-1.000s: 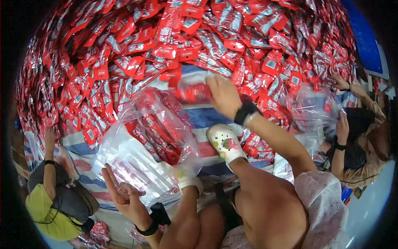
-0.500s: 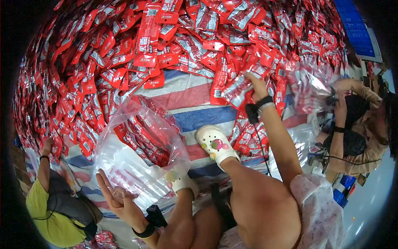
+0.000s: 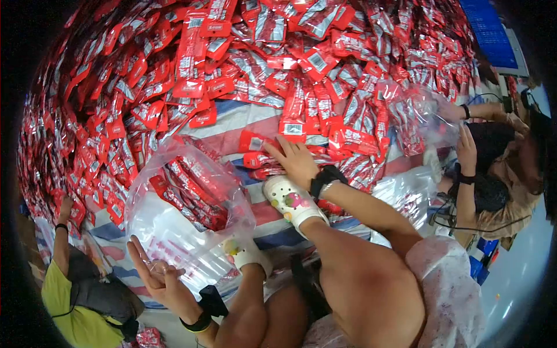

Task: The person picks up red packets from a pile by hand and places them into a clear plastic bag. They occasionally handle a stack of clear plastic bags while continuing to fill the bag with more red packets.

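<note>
Right hand (image 3: 297, 165) on red packets (image 3: 261, 152) beside a white clog (image 3: 289, 200).

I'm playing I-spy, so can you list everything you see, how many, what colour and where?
Packets: too many to count, red and silver, mostly heaped up top
Open bag: one, clear, left, packets inside
Other bag: one, clear, right
Flat bags: can't count, clear, right of clogs
Sheet: one, red-white-blue stripes, underneath
Clogs: two, cream, near middle
Co-workers: two, dressed yellow-green and tan, sides
Legs: two, bare, bottom
Left hand: one, bare, by open bag
Right hand: one, bare, on packets
</note>
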The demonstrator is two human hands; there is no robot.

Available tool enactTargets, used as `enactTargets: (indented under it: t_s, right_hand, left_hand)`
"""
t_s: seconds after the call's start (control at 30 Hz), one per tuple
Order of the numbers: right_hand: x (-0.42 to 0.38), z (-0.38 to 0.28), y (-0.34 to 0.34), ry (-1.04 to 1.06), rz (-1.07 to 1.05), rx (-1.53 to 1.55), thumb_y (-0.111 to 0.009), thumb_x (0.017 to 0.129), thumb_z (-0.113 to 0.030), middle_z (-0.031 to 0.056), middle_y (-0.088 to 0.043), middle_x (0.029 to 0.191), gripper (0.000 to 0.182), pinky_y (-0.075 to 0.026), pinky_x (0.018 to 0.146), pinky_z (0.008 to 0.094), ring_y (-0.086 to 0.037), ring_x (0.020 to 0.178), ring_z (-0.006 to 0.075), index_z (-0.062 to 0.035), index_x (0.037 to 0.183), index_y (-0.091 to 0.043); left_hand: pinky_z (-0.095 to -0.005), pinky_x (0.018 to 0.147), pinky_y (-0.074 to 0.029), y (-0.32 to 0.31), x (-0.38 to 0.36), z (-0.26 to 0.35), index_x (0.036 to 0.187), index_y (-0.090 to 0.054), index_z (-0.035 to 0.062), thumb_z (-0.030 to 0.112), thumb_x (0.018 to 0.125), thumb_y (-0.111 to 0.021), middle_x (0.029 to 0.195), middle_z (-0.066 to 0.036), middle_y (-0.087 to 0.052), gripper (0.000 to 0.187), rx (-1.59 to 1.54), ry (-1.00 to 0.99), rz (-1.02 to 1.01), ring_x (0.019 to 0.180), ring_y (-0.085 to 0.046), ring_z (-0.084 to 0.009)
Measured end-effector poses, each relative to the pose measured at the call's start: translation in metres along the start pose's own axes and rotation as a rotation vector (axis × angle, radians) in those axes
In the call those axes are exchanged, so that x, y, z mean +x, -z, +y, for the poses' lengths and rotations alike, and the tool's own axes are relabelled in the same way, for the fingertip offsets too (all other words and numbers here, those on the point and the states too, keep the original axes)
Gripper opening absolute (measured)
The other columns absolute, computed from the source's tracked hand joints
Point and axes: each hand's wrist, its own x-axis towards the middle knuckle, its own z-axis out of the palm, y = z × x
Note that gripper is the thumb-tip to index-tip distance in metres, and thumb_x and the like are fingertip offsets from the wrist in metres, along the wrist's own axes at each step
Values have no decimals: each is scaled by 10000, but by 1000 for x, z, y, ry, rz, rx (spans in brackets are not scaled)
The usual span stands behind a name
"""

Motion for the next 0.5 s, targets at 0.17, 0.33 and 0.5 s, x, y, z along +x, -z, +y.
enactTargets:
  t_s: [0.17,0.33,0.5]
  right_hand:
    - [-3,24,6,-436,-253,360,-698,614,-181,210,-631,886,673,-459,762,447,-608,838,361,-16,1230,-486]
    - [-17,89,137,-593,-283,538,-749,599,-269,181,-655,876,531,-498,724,399,-638,782,321,-3,1034,-598]
    - [-146,197,78,-632,-422,205,-806,529,-378,171,-541,1180,734,-344,976,435,-513,1118,306,-14,1120,-564]
  left_hand:
    - [-113,466,-343,9,0,-6,1429,-243,17,-131,662,-414,1486,-154,-243,799,-24,-20,-23,553,-316,8]
    - [-105,477,-317,10,-2,-6,1430,-253,27,-137,671,-407,1486,-144,-252,792,-20,-15,5,551,-310,11]
    - [-106,491,-336,1,0,0,1431,-253,28,-109,680,-436,1490,-140,-251,784,-26,-25,-26,555,-318,9]
